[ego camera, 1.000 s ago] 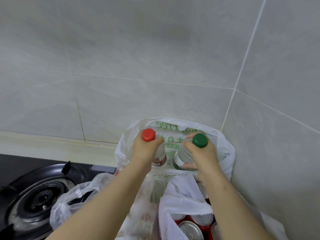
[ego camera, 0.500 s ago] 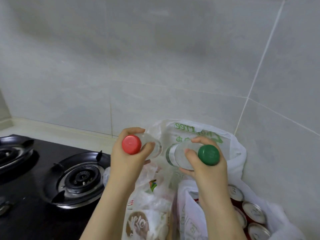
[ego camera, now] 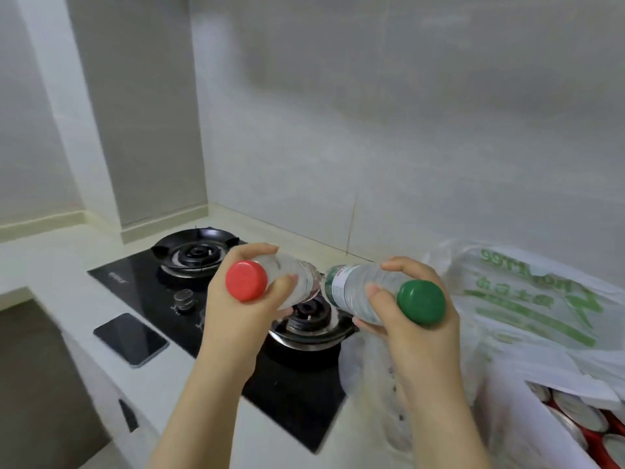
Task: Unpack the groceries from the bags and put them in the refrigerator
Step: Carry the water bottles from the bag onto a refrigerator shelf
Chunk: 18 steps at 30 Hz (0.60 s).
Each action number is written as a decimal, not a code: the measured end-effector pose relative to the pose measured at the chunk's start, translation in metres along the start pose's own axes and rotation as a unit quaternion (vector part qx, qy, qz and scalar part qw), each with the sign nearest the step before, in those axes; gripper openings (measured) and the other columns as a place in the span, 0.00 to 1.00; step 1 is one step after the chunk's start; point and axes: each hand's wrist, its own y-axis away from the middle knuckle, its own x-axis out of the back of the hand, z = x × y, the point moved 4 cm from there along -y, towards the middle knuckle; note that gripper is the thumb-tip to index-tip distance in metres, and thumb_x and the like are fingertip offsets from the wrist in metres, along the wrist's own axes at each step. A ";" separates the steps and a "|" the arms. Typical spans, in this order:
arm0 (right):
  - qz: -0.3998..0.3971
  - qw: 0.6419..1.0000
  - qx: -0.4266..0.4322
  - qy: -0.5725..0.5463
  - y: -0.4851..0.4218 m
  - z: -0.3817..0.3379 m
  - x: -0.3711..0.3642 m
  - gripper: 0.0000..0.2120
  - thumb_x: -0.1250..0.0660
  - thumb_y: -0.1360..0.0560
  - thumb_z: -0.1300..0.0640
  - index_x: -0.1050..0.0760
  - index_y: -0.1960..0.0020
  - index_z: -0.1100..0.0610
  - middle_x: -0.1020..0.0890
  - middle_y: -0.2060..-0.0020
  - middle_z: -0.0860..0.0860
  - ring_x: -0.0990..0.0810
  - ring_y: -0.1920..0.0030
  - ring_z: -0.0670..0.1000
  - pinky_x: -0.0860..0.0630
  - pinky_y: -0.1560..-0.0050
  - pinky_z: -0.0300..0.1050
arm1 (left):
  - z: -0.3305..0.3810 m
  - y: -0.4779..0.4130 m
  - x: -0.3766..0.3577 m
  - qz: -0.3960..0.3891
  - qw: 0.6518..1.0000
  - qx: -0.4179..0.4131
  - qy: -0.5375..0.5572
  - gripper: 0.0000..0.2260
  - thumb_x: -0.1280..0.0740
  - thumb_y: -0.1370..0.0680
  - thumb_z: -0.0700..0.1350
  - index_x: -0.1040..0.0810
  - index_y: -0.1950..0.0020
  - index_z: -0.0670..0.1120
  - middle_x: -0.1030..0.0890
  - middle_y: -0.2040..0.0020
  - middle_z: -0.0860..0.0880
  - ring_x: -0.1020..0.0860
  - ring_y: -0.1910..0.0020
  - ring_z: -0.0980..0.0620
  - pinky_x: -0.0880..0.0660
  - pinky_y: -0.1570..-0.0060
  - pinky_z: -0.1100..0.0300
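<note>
Holding one clear water bottle in each grip, I am looking down over the hob. The left grip (ego camera: pixel 236 319) is curling thumb and fingers round the red-capped bottle (ego camera: pixel 246 280). The right grip (ego camera: pixel 416 336) is wrapping the green-capped bottle (ego camera: pixel 351 292) the same way. Both bottles are lying nearly level in the air, caps pointing toward me and bases almost meeting above the near burner (ego camera: pixel 311 321).

The green-capped bottle is carrying a white-and-green label band whose print is too small for me to read. The red-capped bottle is showing only a reddish strip near its base.

To the right, a white plastic bag (ego camera: pixel 527 299) is standing on the table (ego camera: pixel 50 262) against the tiled wall. Its green lettering is showing reversed and blurred, so I cannot read it. At lower right a second white bag (ego camera: pixel 571 389) is holding red cans (ego camera: pixel 575 407) with silver tops. A clear bag (ego camera: pixel 368 374) is lying under the right wrist. A dark phone (ego camera: pixel 131 339) is lying flat on the table just beside the black glass hob (ego camera: pixel 135 282), whose small brand mark is illegible.
</note>
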 end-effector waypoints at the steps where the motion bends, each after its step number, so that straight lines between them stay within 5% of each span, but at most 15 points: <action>1: -0.015 1.000 -0.012 -0.014 0.007 0.001 -0.015 0.14 0.27 0.33 0.67 0.22 0.62 0.47 0.20 0.62 0.35 0.20 0.57 0.42 0.20 0.52 0.58 | 0.004 0.001 0.017 0.010 1.000 -0.003 -0.008 0.15 0.30 0.39 0.41 0.22 0.53 0.50 0.20 0.60 0.60 0.20 0.59 0.59 0.19 0.63 0.45; 6: -0.083 0.993 -0.066 -0.059 0.048 0.007 -0.097 0.18 0.29 0.32 0.69 0.22 0.64 0.45 0.21 0.62 0.37 0.21 0.58 0.46 0.20 0.57 0.63 | 0.023 0.013 0.114 0.097 0.994 -0.006 -0.047 0.13 0.29 0.39 0.42 0.21 0.57 0.55 0.20 0.62 0.59 0.19 0.57 0.48 0.21 0.71 0.56; 13: -0.242 0.958 -0.117 -0.100 0.126 0.015 -0.209 0.12 0.28 0.31 0.65 0.22 0.59 0.48 0.20 0.59 0.38 0.21 0.59 0.40 0.19 0.59 0.54 | 0.045 0.050 0.246 0.208 0.966 -0.006 -0.152 0.16 0.25 0.34 0.36 0.22 0.57 0.56 0.21 0.61 0.60 0.22 0.64 0.63 0.18 0.64 0.55; 18: -0.342 0.921 -0.150 -0.114 0.182 0.015 -0.277 0.09 0.27 0.35 0.60 0.22 0.59 0.47 0.21 0.58 0.38 0.21 0.58 0.42 0.19 0.61 0.54 | 0.064 0.091 0.321 0.303 0.936 0.013 -0.177 0.16 0.26 0.33 0.35 0.22 0.56 0.55 0.22 0.56 0.55 0.21 0.54 0.49 0.19 0.63 0.50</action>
